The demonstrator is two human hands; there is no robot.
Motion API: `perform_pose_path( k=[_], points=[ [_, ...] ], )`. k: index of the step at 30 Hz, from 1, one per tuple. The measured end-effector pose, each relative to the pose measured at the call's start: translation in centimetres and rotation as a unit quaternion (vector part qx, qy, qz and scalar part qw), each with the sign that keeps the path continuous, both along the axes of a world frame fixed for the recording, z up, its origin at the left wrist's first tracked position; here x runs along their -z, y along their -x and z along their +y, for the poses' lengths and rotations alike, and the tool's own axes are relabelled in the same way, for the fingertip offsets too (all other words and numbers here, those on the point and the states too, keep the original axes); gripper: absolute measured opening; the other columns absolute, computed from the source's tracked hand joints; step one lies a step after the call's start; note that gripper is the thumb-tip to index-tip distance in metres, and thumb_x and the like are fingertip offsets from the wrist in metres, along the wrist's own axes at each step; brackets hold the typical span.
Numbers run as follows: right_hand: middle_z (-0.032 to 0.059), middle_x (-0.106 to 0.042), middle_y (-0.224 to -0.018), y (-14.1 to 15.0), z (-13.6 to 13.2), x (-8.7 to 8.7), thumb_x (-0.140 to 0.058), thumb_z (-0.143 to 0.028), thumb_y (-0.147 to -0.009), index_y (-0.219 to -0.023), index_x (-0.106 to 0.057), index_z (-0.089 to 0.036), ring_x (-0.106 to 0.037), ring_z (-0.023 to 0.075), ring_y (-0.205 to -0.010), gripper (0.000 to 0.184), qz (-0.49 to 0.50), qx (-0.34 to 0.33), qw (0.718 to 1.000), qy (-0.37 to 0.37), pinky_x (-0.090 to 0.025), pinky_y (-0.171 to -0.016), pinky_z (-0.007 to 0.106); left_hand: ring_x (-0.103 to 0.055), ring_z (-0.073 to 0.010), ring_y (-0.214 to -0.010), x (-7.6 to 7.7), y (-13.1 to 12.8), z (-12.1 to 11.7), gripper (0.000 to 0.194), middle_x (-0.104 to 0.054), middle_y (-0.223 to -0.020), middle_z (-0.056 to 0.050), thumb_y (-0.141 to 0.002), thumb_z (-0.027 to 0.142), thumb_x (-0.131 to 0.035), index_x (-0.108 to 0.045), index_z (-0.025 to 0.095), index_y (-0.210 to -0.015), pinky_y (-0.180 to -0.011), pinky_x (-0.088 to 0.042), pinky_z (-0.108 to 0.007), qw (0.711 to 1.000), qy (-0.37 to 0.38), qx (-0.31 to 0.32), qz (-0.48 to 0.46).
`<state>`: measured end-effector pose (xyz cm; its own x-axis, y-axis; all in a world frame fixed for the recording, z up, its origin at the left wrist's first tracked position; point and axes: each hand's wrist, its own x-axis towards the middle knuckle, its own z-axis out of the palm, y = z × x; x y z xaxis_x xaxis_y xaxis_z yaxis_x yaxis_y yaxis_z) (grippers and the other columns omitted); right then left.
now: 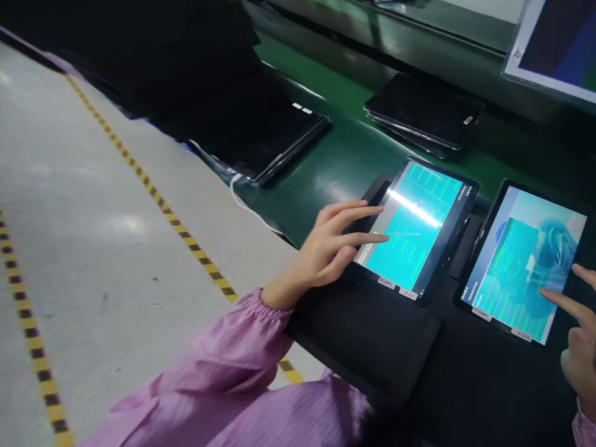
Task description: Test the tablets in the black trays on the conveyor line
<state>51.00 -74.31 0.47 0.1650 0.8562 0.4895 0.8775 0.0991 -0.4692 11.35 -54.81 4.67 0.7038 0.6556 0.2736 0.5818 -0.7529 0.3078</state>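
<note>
We have two tablets lying side by side, slightly apart, on a dark surface at the counter [344,167]. The left tablet [412,226] is black-rimmed, its lit screen bright cyan with faint green lines of text, a grey band along one side and a white streak of glare. The right tablet [526,267] shows a cyan panel over a blue swirled background. Each has two small pale labels along its near edge. Our left hand [328,245] is at the left tablet, its fingers spread wide, tips at the screen. Our right hand [580,329], partly cut off, has its fingers apart, one tip at the right tablet's screen. Beyond, clear wrapping seems to cover a stack of dark, flat items [419,115].
</note>
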Motion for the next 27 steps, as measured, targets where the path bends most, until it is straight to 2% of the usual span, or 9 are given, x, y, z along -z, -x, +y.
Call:
perform_pose_path(
  k=[3, 6, 8, 11, 14, 18, 22, 27],
  points=[
    [0.0050, -0.065, -0.147, 0.1, 0.1, 0.0, -0.036, -0.043, -0.108, -0.107, -0.081, -0.031, -0.061, 0.0420, -0.135, 0.047, 0.019, 0.013, 0.998, -0.061, -0.044, -0.109, 0.064, -0.061, -0.0307, -0.128, -0.2, 0.0, -0.3, 0.076, -0.072, -0.139, -0.005, -0.111, 0.062, -0.014, -0.085, 0.033, -0.109, -0.118, -0.044, -0.055, 0.996, -0.029, -0.065, -0.056],
    [0.0061, -0.069, -0.141, 0.2, 0.3, -0.1, -0.033, -0.044, -0.109, -0.100, -0.083, -0.028, -0.061, 0.0416, -0.135, 0.052, 0.032, 0.051, 0.997, -0.053, -0.042, -0.113, 0.065, -0.065, -0.0281, -0.116, -0.2, -0.3, -0.2, 0.084, -0.076, -0.129, -0.006, -0.110, 0.068, -0.012, -0.085, 0.030, -0.095, -0.112, -0.048, -0.053, 0.991, -0.042, -0.086, -0.088],
    [0.0074, -0.069, -0.139, 0.2, 0.5, -0.2, -0.033, -0.043, -0.109, -0.098, -0.084, -0.026, -0.061, 0.0413, -0.136, 0.055, 0.036, 0.067, 0.996, -0.037, -0.040, -0.116, 0.065, -0.066, -0.0269, -0.112, -0.2, -0.3, -0.1, 0.084, -0.078, -0.126, -0.006, -0.110, 0.068, -0.013, -0.085, 0.030, -0.090, -0.109, -0.048, -0.052, 0.992, -0.052, -0.070, -0.092],
    [0.0114, -0.067, -0.142, 0.3, 0.8, -0.3, -0.030, -0.043, -0.110, -0.101, -0.083, -0.021, -0.058, 0.0409, -0.138, 0.058, 0.030, 0.084, 0.996, -0.015, -0.037, -0.118, 0.064, -0.064, -0.0270, -0.115, 0.1, 0.0, 0.0, 0.085, -0.077, -0.129, -0.005, -0.110, 0.065, -0.010, -0.086, 0.030, -0.093, -0.111, -0.046, -0.051, 0.996, -0.051, -0.043, -0.062],
    [0.0144, -0.061, -0.149, 0.2, 1.0, -0.2, -0.028, -0.047, -0.111, -0.115, -0.081, -0.020, -0.050, 0.0429, -0.143, 0.059, 0.031, 0.125, 0.991, 0.032, -0.037, -0.117, 0.067, -0.062, -0.0278, -0.118, 0.2, 0.5, 0.2, 0.082, -0.075, -0.133, -0.005, -0.111, 0.063, -0.011, -0.087, 0.032, -0.098, -0.112, -0.047, -0.050, 0.998, -0.051, -0.009, -0.042],
    [0.0183, -0.047, -0.160, -0.5, 2.0, 0.0, -0.028, -0.056, -0.109, -0.135, -0.072, -0.020, -0.041, 0.0463, -0.145, 0.063, 0.039, 0.163, 0.983, 0.075, -0.037, -0.114, 0.073, -0.062, -0.0287, -0.119, 0.3, 0.5, 0.5, 0.072, -0.076, -0.132, -0.006, -0.111, 0.060, -0.021, -0.087, 0.033, -0.101, -0.110, -0.048, -0.048, 0.996, -0.054, 0.055, -0.045],
    [0.0196, -0.032, -0.169, -2.7, 4.5, 0.2, -0.032, -0.057, -0.108, -0.149, -0.062, -0.020, -0.035, 0.0475, -0.149, 0.063, -0.001, 0.169, 0.981, 0.094, -0.035, -0.116, 0.074, -0.061, -0.0293, -0.123, 0.2, 0.2, 0.4, 0.070, -0.075, -0.133, -0.006, -0.112, 0.055, -0.022, -0.087, 0.031, -0.104, -0.112, -0.047, -0.048, 0.997, -0.048, 0.054, -0.015],
    [0.0180, -0.036, -0.170, -5.0, 6.7, 1.6, -0.032, -0.066, -0.107, -0.141, -0.066, -0.023, -0.034, 0.0515, -0.153, 0.064, -0.047, 0.162, 0.982, 0.082, -0.033, -0.115, 0.079, -0.063, -0.0285, -0.122, -0.2, 0.0, 0.3, 0.068, -0.076, -0.129, -0.006, -0.113, 0.051, -0.023, -0.087, 0.032, -0.100, -0.112, -0.050, -0.046, 0.996, -0.053, 0.052, -0.040]
  ],
)
